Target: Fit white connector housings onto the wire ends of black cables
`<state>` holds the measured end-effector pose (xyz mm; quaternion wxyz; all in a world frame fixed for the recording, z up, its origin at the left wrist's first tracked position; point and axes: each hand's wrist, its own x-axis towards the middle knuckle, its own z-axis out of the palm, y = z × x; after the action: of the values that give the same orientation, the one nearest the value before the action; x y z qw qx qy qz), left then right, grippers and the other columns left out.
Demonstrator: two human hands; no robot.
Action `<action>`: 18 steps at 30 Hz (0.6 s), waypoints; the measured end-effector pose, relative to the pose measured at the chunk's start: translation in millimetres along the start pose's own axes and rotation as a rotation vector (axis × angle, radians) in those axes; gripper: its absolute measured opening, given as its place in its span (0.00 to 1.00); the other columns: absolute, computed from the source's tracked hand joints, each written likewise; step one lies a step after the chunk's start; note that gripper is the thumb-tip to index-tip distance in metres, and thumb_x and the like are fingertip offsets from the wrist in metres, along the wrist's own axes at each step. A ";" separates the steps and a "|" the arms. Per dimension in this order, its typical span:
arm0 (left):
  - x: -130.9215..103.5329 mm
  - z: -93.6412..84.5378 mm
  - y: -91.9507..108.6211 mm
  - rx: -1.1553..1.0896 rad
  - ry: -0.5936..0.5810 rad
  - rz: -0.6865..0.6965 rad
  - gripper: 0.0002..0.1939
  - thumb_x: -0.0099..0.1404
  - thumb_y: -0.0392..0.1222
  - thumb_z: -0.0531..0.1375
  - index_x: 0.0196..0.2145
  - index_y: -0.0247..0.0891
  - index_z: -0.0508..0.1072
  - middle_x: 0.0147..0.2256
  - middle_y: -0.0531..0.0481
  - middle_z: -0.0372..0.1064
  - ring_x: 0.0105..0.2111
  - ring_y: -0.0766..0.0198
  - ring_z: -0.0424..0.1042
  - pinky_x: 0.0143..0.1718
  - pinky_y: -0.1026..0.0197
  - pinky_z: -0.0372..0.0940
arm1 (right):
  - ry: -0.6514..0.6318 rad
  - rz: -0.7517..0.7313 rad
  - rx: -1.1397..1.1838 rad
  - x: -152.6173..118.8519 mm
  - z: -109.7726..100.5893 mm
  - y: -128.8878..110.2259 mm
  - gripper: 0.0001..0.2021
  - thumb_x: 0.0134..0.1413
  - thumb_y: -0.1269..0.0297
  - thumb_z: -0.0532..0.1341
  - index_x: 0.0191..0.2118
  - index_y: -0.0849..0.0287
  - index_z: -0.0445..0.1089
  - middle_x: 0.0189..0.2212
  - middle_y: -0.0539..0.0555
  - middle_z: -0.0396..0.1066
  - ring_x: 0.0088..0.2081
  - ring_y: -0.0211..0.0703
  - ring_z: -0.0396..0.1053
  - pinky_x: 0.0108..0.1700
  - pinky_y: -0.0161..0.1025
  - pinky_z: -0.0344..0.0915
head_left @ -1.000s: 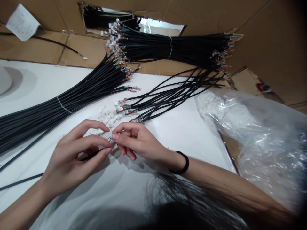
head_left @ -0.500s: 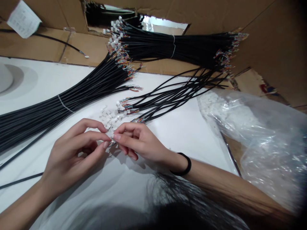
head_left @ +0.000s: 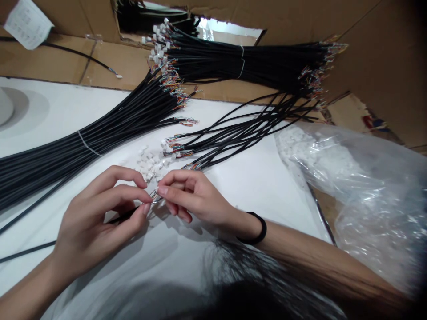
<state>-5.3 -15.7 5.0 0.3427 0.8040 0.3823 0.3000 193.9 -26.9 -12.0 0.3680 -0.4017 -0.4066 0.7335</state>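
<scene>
Thumb and finger of my left hand (head_left: pixel 106 218) pinch the thin wires at the end of a black cable (head_left: pixel 125 216), whose sheath runs back under my palm. Facing it, my right hand (head_left: pixel 190 195) is closed on a small white connector (head_left: pixel 156 190), mostly covered by the fingertips. Fine wires (head_left: pixel 154 200) span the short gap between both hands. Just beyond the fingers lies a pile of loose white connectors (head_left: pixel 150 163). Cables with white connectors on their ends (head_left: pixel 230 133) lie to the right of that pile.
A tied bundle of black cables (head_left: pixel 66 155) lies at left, another (head_left: pixel 213 62) at the back against the cardboard wall (head_left: pixel 316 20). A clear plastic bag (head_left: pixel 367 195) of white parts sits at right. One single cable (head_left: pixel 76 54) and a paper label (head_left: pixel 28 24) are at back left.
My left hand has shifted slightly left, away from the right fingertips, so more wire and the black sheath show. My right hand stays nearly in place.
</scene>
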 end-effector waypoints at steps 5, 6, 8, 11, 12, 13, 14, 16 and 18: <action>0.4 1.3 2.3 0.044 0.021 0.009 0.07 0.64 0.34 0.60 0.36 0.47 0.72 0.40 0.53 0.65 0.33 0.67 0.71 0.24 0.66 0.65 | 0.008 0.010 0.029 0.1 -0.6 0.3 0.14 0.53 0.55 0.66 0.32 0.62 0.68 0.17 0.43 0.65 0.13 0.26 0.56 0.14 0.25 0.51; 0.1 1.6 3.5 0.062 0.041 0.007 0.06 0.64 0.35 0.60 0.36 0.47 0.72 0.40 0.53 0.65 0.33 0.67 0.71 0.24 0.65 0.65 | 0.008 0.014 0.043 0.2 -0.7 0.2 0.14 0.52 0.55 0.66 0.32 0.62 0.68 0.16 0.44 0.65 0.12 0.26 0.56 0.14 0.25 0.51; -0.5 2.3 6.7 0.108 0.090 -0.011 0.05 0.63 0.36 0.60 0.35 0.47 0.72 0.41 0.53 0.64 0.34 0.66 0.70 0.26 0.63 0.66 | 0.018 0.027 0.076 0.1 -0.6 -0.2 0.15 0.50 0.54 0.67 0.31 0.63 0.68 0.16 0.44 0.66 0.12 0.25 0.55 0.13 0.25 0.50; -1.0 3.0 11.4 0.160 0.128 -0.056 0.03 0.63 0.38 0.60 0.34 0.47 0.73 0.42 0.52 0.64 0.35 0.63 0.70 0.30 0.59 0.70 | 0.037 0.061 0.121 -0.6 0.2 -1.4 0.16 0.48 0.55 0.69 0.30 0.63 0.69 0.16 0.44 0.66 0.12 0.25 0.53 0.13 0.25 0.48; -1.0 3.2 12.4 0.163 0.134 -0.062 0.03 0.63 0.39 0.60 0.33 0.47 0.73 0.42 0.52 0.65 0.36 0.62 0.70 0.31 0.58 0.70 | 0.043 0.071 0.130 -0.9 0.7 -1.8 0.16 0.48 0.55 0.69 0.29 0.64 0.69 0.15 0.44 0.65 0.12 0.25 0.53 0.13 0.25 0.47; -1.1 3.4 12.9 0.162 0.143 -0.069 0.03 0.62 0.39 0.60 0.32 0.47 0.73 0.42 0.52 0.65 0.36 0.61 0.70 0.33 0.57 0.70 | 0.047 0.079 0.136 -1.2 1.2 -2.1 0.15 0.47 0.56 0.70 0.29 0.64 0.70 0.15 0.44 0.65 0.12 0.25 0.53 0.13 0.25 0.47; -1.0 3.7 12.8 0.155 0.150 -0.067 0.03 0.62 0.39 0.61 0.31 0.47 0.73 0.42 0.52 0.66 0.37 0.61 0.70 0.33 0.56 0.70 | 0.048 0.086 0.142 -1.5 1.8 -2.3 0.15 0.47 0.56 0.70 0.28 0.64 0.70 0.15 0.44 0.65 0.12 0.25 0.53 0.13 0.25 0.47; -0.8 4.2 11.0 0.145 0.155 -0.047 0.04 0.62 0.38 0.61 0.30 0.46 0.72 0.41 0.53 0.66 0.37 0.61 0.70 0.32 0.57 0.68 | 0.052 0.092 0.150 -2.1 2.9 -2.5 0.14 0.46 0.58 0.70 0.27 0.64 0.69 0.15 0.44 0.65 0.12 0.24 0.53 0.13 0.25 0.46; -0.5 4.9 8.2 0.152 0.142 -0.012 0.05 0.61 0.37 0.61 0.28 0.45 0.70 0.41 0.53 0.66 0.38 0.61 0.70 0.32 0.57 0.67 | 0.052 0.097 0.146 -2.5 3.9 -2.5 0.13 0.47 0.60 0.70 0.27 0.63 0.69 0.14 0.43 0.65 0.12 0.24 0.52 0.13 0.25 0.46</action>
<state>1.4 -21.5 8.4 0.2543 0.8023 0.4320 0.3242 192.0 -29.3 -7.6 0.3708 -0.4118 -0.3226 0.7674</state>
